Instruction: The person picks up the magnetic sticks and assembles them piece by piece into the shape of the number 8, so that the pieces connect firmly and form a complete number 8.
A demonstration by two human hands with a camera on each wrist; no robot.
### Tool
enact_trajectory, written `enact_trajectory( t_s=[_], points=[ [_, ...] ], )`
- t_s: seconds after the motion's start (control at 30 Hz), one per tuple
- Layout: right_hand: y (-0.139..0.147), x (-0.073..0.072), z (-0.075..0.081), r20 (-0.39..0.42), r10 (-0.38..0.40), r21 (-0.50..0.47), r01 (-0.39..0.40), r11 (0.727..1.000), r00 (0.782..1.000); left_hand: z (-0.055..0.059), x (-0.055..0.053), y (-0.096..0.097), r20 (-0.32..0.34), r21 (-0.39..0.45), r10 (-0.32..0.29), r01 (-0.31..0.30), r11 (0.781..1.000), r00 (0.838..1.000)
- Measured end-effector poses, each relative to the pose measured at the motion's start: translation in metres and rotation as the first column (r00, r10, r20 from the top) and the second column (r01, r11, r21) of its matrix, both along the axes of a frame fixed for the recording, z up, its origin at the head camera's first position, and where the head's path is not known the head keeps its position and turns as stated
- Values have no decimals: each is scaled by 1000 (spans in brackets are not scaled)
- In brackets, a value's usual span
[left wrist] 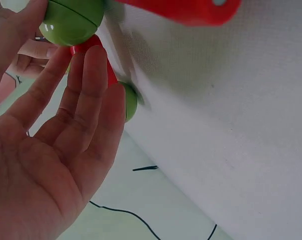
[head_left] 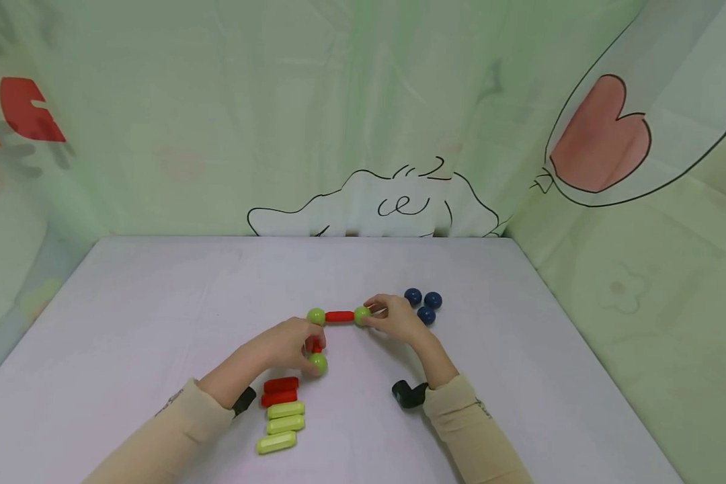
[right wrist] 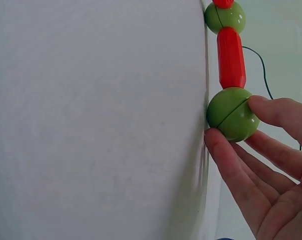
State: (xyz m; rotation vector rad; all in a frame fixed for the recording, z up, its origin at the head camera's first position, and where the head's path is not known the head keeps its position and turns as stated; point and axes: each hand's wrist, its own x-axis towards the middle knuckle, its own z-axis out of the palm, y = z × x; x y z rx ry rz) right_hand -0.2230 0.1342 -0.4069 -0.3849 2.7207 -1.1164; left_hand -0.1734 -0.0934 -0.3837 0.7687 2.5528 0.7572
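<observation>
Green balls and red rods are joined in an L shape on the table. My left hand [head_left: 292,341] holds the near green ball [head_left: 318,365], its fingers lying along the short visible part of a red rod [head_left: 317,348]. That rod leads up to the corner green ball [head_left: 316,316], from which a second red rod [head_left: 339,316] runs right. At its far end, my right hand [head_left: 397,318] pinches another green ball [right wrist: 233,116] between thumb and fingertips. In the right wrist view this ball meets the end of the red rod.
Two loose red rods [head_left: 281,385] and three yellow-green rods [head_left: 286,423] lie in a column near my left forearm. Three dark blue balls [head_left: 426,316] sit just beyond my right hand. A printed curtain rises behind the white table [head_left: 490,430].
</observation>
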Motion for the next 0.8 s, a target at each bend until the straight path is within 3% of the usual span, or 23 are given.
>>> enact_trajectory(
  t_s=[0.13,0.33,0.5,0.8],
  points=[
    [0,1,0,7,2,5,-2,1000,1000,-2,0,-2,7,30,-11,11,999,1000],
    [2,7,3,-8,21,15,-21,1000,1000,-5,-2,-6,69,91,1,-7,996,998],
    [1,15,9,-44,-6,12,7,1000,999,-8,-5,-8,94,114,-5,-6,993,996],
    [-6,33,15,-213,24,-12,-27,1000,977,-12,-9,-13,117,156,-32,14,988,993]
  ],
)
